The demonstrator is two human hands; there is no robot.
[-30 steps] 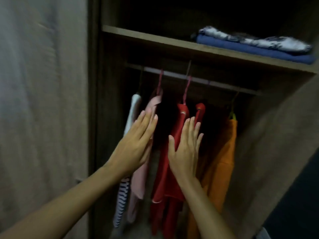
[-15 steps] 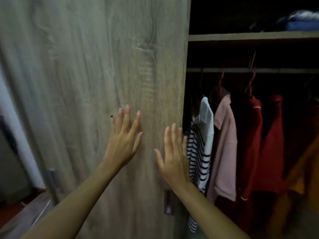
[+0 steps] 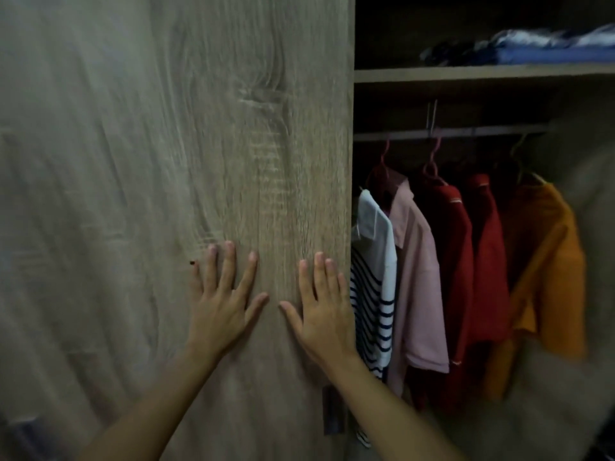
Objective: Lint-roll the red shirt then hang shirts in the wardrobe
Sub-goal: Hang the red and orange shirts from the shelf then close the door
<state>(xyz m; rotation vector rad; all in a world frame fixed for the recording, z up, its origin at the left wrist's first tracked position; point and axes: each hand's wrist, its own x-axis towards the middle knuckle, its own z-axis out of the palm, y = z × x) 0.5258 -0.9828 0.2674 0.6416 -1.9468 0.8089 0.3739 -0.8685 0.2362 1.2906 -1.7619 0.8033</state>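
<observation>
Palms flat: your left hand (image 3: 221, 312), right hand (image 3: 324, 314) press wardrobe door (image 3: 166, 161), grasping nothing; red shirt (image 3: 449, 261) soft, take by hanger

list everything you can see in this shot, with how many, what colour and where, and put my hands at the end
wood-grain wardrobe door: one, grey-brown, fills the left half
metal hanging rail: one, grey, under the shelf
wooden shelf: one, brown, top right
folded clothes: a blurred pile, blue and white, on the shelf
striped shirt: one, white with navy stripes, leftmost on the rail
pink shirt: one, beside it
red shirts: apparently two, middle
orange shirt: one, rightmost
hands: left hand and right hand, flat on the door
</observation>
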